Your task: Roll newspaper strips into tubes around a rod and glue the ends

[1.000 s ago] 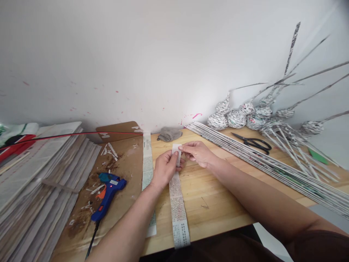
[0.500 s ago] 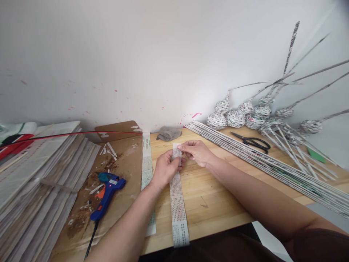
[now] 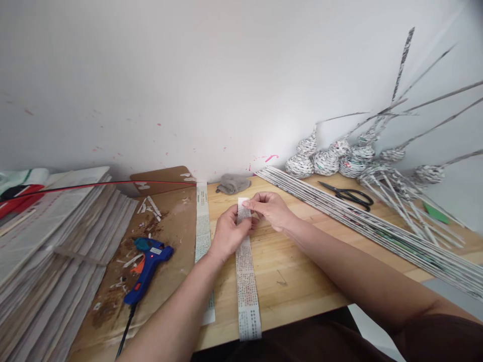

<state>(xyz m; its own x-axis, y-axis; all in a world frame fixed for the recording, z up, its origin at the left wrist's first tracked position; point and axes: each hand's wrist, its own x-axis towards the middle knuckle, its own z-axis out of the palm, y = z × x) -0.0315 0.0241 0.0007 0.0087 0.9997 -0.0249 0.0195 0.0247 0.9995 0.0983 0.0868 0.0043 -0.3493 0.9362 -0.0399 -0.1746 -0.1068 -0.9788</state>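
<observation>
A long printed newspaper strip (image 3: pixel 247 281) runs from between my hands down over the table's front edge. My left hand (image 3: pixel 230 231) is closed around the strip a little below its far end, thumb on top. At that far end, my right hand (image 3: pixel 269 208) pinches the strip's right edge between thumb and fingers. The right hand's lower fingertips are partly hidden behind the left thumb. A second newspaper strip (image 3: pixel 203 226) lies flat to the left, partly covered by my left forearm.
A blue glue gun (image 3: pixel 149 271) lies on stained cardboard (image 3: pixel 173 281) at left, beside stacked newspaper (image 3: pixel 64 256). Rolled paper sticks (image 3: pixel 358 223) and black scissors (image 3: pixel 349 195) lie at right. Woven paper gourds (image 3: pixel 326 163) and a grey rag (image 3: pixel 233 184) stand along the wall.
Both hands stay on the strip in nearly the same place. Only a very slight shift of the fingers and of the camera view shows.
</observation>
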